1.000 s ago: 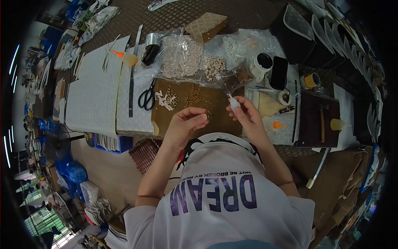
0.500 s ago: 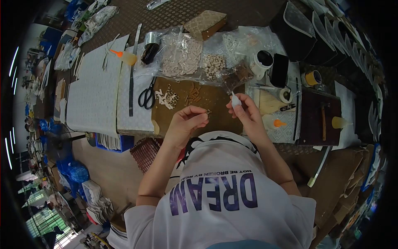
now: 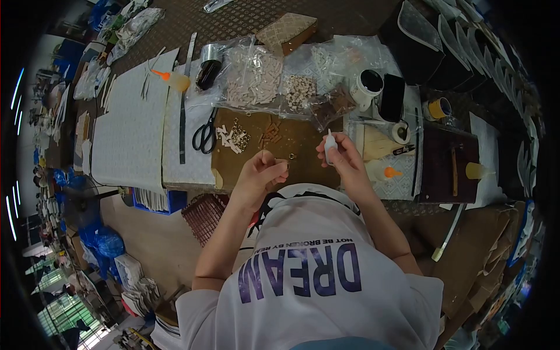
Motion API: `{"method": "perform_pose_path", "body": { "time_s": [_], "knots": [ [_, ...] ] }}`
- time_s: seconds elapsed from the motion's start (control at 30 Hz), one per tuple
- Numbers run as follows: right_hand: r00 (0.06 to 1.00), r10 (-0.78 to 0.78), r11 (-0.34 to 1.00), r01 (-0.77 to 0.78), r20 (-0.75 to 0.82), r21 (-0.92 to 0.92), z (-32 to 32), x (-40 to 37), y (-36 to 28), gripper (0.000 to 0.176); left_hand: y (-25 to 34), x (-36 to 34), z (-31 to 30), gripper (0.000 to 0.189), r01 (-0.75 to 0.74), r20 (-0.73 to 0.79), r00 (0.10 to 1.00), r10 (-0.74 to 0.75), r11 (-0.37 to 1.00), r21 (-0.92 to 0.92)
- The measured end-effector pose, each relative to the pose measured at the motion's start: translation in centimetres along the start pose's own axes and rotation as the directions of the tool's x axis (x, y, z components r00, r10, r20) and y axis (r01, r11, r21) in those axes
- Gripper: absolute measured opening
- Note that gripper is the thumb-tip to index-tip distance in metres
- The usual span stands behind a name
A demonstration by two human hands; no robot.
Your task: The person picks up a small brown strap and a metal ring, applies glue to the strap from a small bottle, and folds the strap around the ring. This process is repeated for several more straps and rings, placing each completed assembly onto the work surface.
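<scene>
My right hand (image 3: 344, 158) grips a small white squeeze bottle (image 3: 331, 143) whose thin nozzle points up and away from me. My left hand (image 3: 261, 179) is closed, thumb pressed to the fingers; whatever lies between them is hidden. Just past its fingertips a small brass-coloured metal fitting (image 3: 292, 156) rests on the brown mat (image 3: 306, 172). Farther off on the mat lie a pile of pale strips with metal fittings (image 3: 233, 139) and a few brown strips (image 3: 270, 133).
Scissors (image 3: 204, 136) and a steel ruler (image 3: 185, 116) lie to the left, near an orange-tipped bottle (image 3: 175, 80). Behind the mat are plastic bags of pale pieces (image 3: 254, 79). At right stand a mug (image 3: 366, 90), a phone (image 3: 392, 99) and a hammer (image 3: 455, 169).
My left hand has drawn back slightly toward me and left, and the metal fitting now shows apart from its fingertips. My right hand keeps the squeeze bottle in nearly the same place.
</scene>
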State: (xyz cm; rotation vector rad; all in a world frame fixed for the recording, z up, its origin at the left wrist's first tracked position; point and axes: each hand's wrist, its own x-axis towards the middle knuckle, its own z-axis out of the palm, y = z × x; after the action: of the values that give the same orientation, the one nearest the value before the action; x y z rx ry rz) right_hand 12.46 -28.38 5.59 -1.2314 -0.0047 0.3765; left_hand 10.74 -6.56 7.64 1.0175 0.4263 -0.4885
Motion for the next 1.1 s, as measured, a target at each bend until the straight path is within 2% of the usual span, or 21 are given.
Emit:
{"method": "perform_pose_path", "body": {
  "time_s": [0.37, 0.47, 0.57, 0.67, 0.77, 0.87, 0.97, 1.1],
  "knots": [
    [0.998, 0.06, 0.998, -0.06, 0.002, 0.037, 0.5, 0.4, 1.3, 0.03, -0.2, -1.1, -2.0, 0.03, -0.029, -0.052, 0.998, 0.024, 0.996, -0.088],
    [0.999, -0.03, 0.999, 0.031, 0.042, -0.018, 1.1, 1.3, 2.9, 0.033, -0.9, -1.3, -3.5, 0.029, -0.042, -0.106, 0.994, 0.03, 0.993, -0.111],
    [0.997, 0.053, 0.976, -0.041, 0.048, -0.214, 1.4, 2.8, 5.0, 0.027, -2.1, -1.2, -5.9, 0.027, -0.075, -0.196, 0.98, 0.046, 0.987, -0.143],
    [0.984, 0.171, 0.957, -0.152, 0.058, -0.246, 2.1, 5.9, 8.8, 0.018, -3.9, -0.5, -8.7, 0.029, -0.13, -0.273, 0.959, 0.077, 0.974, -0.185],
    [0.997, 0.071, 0.874, -0.043, 0.041, -0.483, 2.4, 9.2, 13.7, 0.013, -5.8, 0.3, -11.5, 0.03, -0.162, -0.352, 0.933, 0.078, 0.963, -0.217],
    [0.954, -0.226, 0.663, 0.299, 0.197, -0.686, 1.7, 12.1, 17.8, 0.016, -7.2, 0.4, -13.2, 0.031, -0.185, -0.417, 0.906, 0.074, 0.955, -0.233],
    [0.97, -0.14, 0.626, 0.24, 0.197, -0.742, 1.1, 13.8, 18.9, 0.017, -8.1, 0.4, -14.6, 0.033, -0.214, -0.445, 0.892, 0.082, 0.943, -0.254],
    [0.962, -0.086, 0.49, 0.267, 0.258, -0.83, 1.1, 14.5, 19.1, 0.017, -8.3, 0.2, -15.7, 0.038, -0.229, -0.454, 0.888, 0.081, 0.932, -0.281]
  ]
}}
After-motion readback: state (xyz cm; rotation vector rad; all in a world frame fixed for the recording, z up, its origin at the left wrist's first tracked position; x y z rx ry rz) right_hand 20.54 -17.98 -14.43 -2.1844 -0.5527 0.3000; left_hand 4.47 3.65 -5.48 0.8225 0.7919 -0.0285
